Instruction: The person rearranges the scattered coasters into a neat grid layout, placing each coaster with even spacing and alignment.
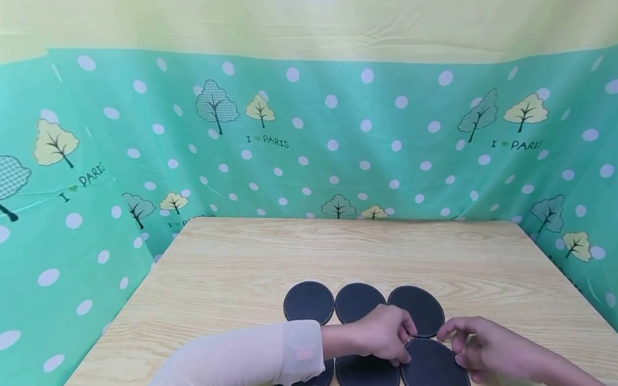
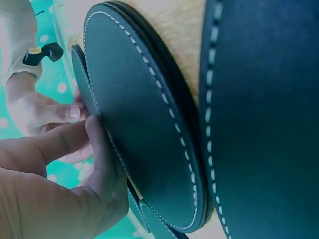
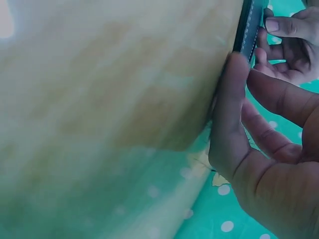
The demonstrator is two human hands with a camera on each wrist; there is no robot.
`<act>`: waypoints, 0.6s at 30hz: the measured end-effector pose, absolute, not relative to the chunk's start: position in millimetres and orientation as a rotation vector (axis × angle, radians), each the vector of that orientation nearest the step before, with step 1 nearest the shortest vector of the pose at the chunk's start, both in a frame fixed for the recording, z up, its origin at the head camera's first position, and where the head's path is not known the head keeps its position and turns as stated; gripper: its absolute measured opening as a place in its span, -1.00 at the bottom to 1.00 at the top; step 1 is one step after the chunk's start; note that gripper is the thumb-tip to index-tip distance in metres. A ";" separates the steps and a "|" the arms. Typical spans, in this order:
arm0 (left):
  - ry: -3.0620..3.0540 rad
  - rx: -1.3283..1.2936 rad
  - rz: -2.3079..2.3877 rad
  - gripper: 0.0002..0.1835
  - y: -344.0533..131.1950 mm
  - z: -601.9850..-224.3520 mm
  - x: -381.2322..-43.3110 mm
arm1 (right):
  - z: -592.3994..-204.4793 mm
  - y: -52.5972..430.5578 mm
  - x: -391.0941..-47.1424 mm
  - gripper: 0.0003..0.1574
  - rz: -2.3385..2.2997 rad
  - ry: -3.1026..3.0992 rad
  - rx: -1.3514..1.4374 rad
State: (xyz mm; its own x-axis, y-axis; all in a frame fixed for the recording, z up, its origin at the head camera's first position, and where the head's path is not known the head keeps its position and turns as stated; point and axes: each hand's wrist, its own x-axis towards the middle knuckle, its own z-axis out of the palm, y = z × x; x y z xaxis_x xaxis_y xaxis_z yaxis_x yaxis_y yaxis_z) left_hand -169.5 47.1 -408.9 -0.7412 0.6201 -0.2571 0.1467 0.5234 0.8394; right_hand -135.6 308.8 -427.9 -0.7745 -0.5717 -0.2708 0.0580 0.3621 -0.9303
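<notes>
Several round black coasters with stitched rims lie flat on the table in two rows of three. My left hand [image 1: 382,334] reaches over the near middle coaster [image 1: 368,380] and partly covers it. Its fingertips touch the left edge of the near right coaster [image 1: 434,369], close to the far right coaster [image 1: 416,310]. On the other side, my right hand [image 1: 489,349] has its fingertips at the near right coaster's right edge. In the left wrist view, thumb and fingers of the left hand [image 2: 65,174] rest along a coaster's rim [image 2: 144,114]. The right thumb [image 3: 232,104] meets a coaster's edge.
The far left coaster [image 1: 308,303] and far middle coaster [image 1: 357,301] lie beyond my left forearm. My left sleeve [image 1: 254,356] partly hides the near left coaster [image 1: 309,385]. A light wooden table [image 1: 342,249] carries everything, with a green dotted curtain [image 1: 369,138] around it.
</notes>
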 end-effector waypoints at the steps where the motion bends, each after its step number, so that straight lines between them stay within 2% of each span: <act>1: 2.228 0.629 1.158 -0.60 45.7 -408.6 -170.0 | -427.1 308.7 -136.8 -0.40 -1.427 2.075 -0.476; 7: 2.267 0.654 1.147 -0.63 34.4 -406.2 -175.5 | -416.9 302.6 -142.2 -0.49 -1.363 2.183 -0.562; 12: 2.316 0.715 1.122 -0.66 19.8 -402.0 -181.6 | -406.5 294.6 -144.9 -0.64 -1.301 2.304 -0.580; 18: 2.317 0.690 1.231 -0.70 -4.2 -392.6 -193.6 | -394.9 282.1 -152.9 -0.57 -1.140 2.533 -0.620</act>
